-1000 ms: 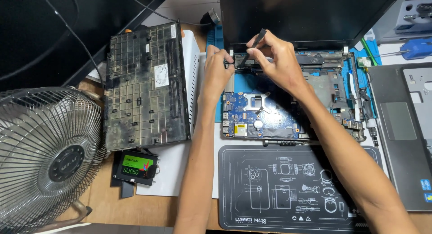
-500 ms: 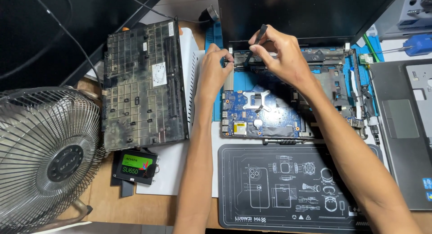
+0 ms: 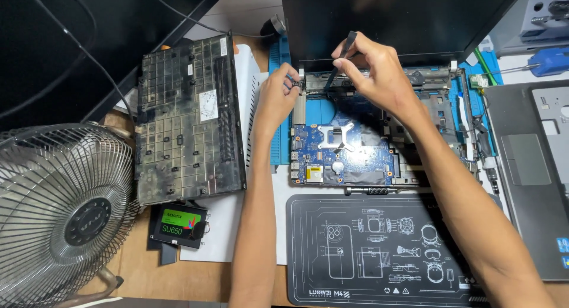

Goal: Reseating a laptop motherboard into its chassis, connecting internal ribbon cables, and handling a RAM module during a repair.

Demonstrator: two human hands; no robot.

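Wooden surface (image 3: 136, 278), crowded with repair gear, carries an opened laptop chassis whose blue motherboard (image 3: 341, 157) lies exposed below the dark tilted screen (image 3: 403, 17). At the chassis's rear left hinge (image 3: 301, 83) the left hand (image 3: 275, 100) has its fingertips pressed together, pinching a small dark part right at the hinge corner. The right hand (image 3: 376, 74) pinches a slim black pry tool (image 3: 339, 62) between thumb and fingers, its tip angled down to the hinge strip just beside the left hand. A dusty black laptop bottom cover (image 3: 186, 121) lies well to the left, with a small black solid-state drive with a green label (image 3: 178, 225) below it. A round wire-guard fan (image 3: 59, 213) fills the lower left corner. A black printed repair mat (image 3: 379, 254) sits in front of the chassis, and a grey palmrest panel (image 3: 533, 166) lies at the right.
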